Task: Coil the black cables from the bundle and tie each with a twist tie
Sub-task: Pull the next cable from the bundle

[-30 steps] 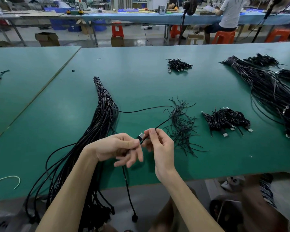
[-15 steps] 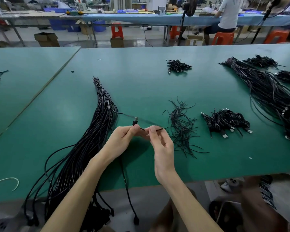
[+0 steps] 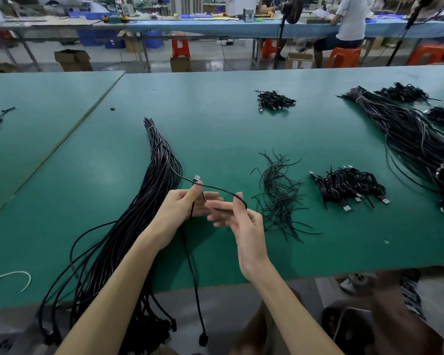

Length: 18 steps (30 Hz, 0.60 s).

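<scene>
A long bundle of black cables (image 3: 154,185) lies on the green table (image 3: 215,129) and hangs over its front edge. One black cable (image 3: 217,187) is pulled out of it. My left hand (image 3: 182,206) pinches this cable just below its silver USB plug (image 3: 197,178), and the other end dangles below the table. My right hand (image 3: 237,216) holds the cable where it arcs over into a loop, with a twist tie lying across its fingers. Loose black twist ties (image 3: 280,198) lie just right of my hands. A pile of coiled, tied cables (image 3: 349,185) sits further right.
A second small pile of coiled cables (image 3: 273,101) lies at mid-table. Another long cable bundle (image 3: 415,139) and more coils cover the right side. A white tie (image 3: 10,279) lies at the front left. A seated person (image 3: 349,24) works at the far bench.
My hands have moved apart, drawing the cable into a loop between them. The USB plug has risen above my left hand.
</scene>
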Tool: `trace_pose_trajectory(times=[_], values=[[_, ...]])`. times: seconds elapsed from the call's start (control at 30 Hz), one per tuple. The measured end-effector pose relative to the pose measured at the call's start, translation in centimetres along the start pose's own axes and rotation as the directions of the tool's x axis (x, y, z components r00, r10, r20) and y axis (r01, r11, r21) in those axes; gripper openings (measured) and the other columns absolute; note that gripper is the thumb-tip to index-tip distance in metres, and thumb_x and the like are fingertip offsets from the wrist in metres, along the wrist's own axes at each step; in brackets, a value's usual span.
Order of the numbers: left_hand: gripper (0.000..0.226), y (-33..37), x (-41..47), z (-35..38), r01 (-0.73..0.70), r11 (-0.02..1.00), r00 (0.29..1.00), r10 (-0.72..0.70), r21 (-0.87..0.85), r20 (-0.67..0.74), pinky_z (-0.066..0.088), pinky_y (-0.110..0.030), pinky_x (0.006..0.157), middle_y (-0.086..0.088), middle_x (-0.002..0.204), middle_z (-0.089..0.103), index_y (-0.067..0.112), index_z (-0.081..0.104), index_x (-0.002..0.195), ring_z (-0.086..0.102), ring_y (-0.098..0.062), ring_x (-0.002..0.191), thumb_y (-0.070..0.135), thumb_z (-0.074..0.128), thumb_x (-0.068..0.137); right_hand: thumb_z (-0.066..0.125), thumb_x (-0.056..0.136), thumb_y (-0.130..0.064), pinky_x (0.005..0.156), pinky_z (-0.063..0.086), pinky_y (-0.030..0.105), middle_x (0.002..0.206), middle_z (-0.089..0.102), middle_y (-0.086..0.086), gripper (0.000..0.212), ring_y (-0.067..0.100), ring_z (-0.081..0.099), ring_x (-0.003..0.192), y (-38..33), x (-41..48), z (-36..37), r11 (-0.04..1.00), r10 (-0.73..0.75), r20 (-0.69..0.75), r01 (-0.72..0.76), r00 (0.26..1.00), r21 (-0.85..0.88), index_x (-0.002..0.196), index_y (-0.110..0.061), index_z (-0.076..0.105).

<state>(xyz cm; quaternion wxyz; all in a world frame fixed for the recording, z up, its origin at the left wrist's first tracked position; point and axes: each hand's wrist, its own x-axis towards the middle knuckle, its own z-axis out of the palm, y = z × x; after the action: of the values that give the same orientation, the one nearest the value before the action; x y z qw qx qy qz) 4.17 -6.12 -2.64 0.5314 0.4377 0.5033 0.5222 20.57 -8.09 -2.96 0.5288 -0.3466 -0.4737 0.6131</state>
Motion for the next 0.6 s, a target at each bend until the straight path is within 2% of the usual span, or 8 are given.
trace_pose_trajectory(times=[0.1, 0.17, 0.27, 0.33, 0.43, 0.5, 0.6], values=[[0.048, 0.0, 0.2, -0.3, 0.025, 0.999, 0.999, -0.023, 0.026, -0.046, 0.061, -0.029, 0.074, -0.019, 0.104, 0.077, 0.004, 0.082, 0.098, 0.077, -0.030, 0.088, 0.043, 0.054, 0.104, 0.038, 0.105, -0.055, 0.078, 0.056, 0.036, 0.103, 0.079, 0.012, 0.064, 0.031, 0.073, 0.082, -0.1, -0.1, -0.1, 1.000, 0.003, 0.039, -0.003, 0.999, 0.015, 0.097, -0.011, 0.083], [0.048, -0.1, 0.2, -0.5, 0.031, 0.999, 0.999, -0.030, 0.027, -0.042, 0.061, -0.030, 0.077, -0.020, 0.106, 0.077, 0.005, 0.082, 0.100, 0.076, -0.034, 0.092, 0.044, 0.054, 0.104, 0.035, 0.106, -0.054, 0.075, 0.056, 0.034, 0.104, 0.079, 0.013, 0.065, 0.030, 0.073, 0.080, -0.1, 0.0, -0.3, 0.999, 0.019, 0.049, -0.020, 0.999, 0.033, 0.096, -0.010, 0.083], [0.048, -0.1, 0.2, -0.6, 0.028, 1.000, 0.999, -0.028, 0.001, -0.032, 0.060, -0.029, 0.082, -0.020, 0.110, 0.076, 0.005, 0.081, 0.104, 0.075, -0.036, 0.101, 0.045, 0.053, 0.105, 0.029, 0.111, -0.041, 0.072, 0.057, 0.032, 0.102, 0.078, 0.018, 0.063, 0.032, 0.073, 0.078, 0.0, 0.2, -0.5, 0.995, 0.047, 0.059, -0.051, 0.997, 0.080, 0.100, -0.005, 0.079], [0.048, 0.0, 0.3, -0.6, 0.013, 0.998, 0.999, -0.015, -0.056, -0.029, 0.060, -0.030, 0.082, -0.022, 0.113, 0.075, 0.001, 0.077, 0.109, 0.073, -0.036, 0.107, 0.041, 0.050, 0.107, 0.027, 0.110, -0.032, 0.072, 0.057, 0.032, 0.088, 0.077, 0.023, 0.050, 0.035, 0.073, 0.076, 0.1, 0.1, -0.7, 0.992, 0.074, 0.031, -0.077, 0.997, 0.101, 0.104, -0.002, 0.066], [0.050, 0.4, 0.3, -0.7, -0.031, 0.984, 0.999, 0.026, -0.174, -0.031, 0.060, -0.031, 0.084, -0.026, 0.118, 0.072, -0.002, 0.075, 0.113, 0.070, -0.037, 0.114, 0.039, 0.048, 0.108, 0.027, 0.109, -0.024, 0.076, 0.058, 0.038, 0.075, 0.073, 0.028, 0.031, 0.037, 0.074, 0.079, 0.3, 0.1, -0.6, 0.992, 0.106, -0.013, -0.105, 0.994, 0.068, 0.098, -0.005, 0.049], [0.053, 0.9, 0.1, -0.7, -0.041, 0.968, 0.999, 0.042, -0.246, 0.000, 0.059, -0.028, 0.085, -0.026, 0.122, 0.070, 0.001, 0.076, 0.114, 0.069, -0.036, 0.116, 0.045, 0.049, 0.105, 0.027, 0.112, -0.031, 0.077, 0.059, 0.043, 0.071, 0.071, 0.029, 0.039, 0.039, 0.075, 0.079, 0.4, 0.2, -0.4, 0.992, 0.116, -0.010, -0.116, 0.993, 0.045, 0.094, -0.005, 0.049], [0.054, 1.6, -0.2, -0.7, 0.003, 0.936, 1.000, 0.002, -0.353, 0.015, 0.059, -0.024, 0.080, -0.019, 0.118, 0.074, 0.008, 0.081, 0.107, 0.072, -0.030, 0.113, 0.050, 0.048, 0.103, 0.027, 0.113, -0.036, 0.072, 0.059, 0.037, 0.068, 0.071, 0.028, 0.046, 0.040, 0.074, 0.075, 0.3, 0.2, -0.4, 0.988, 0.143, -0.023, -0.141, 0.990, 0.064, 0.095, -0.003, 0.053]])
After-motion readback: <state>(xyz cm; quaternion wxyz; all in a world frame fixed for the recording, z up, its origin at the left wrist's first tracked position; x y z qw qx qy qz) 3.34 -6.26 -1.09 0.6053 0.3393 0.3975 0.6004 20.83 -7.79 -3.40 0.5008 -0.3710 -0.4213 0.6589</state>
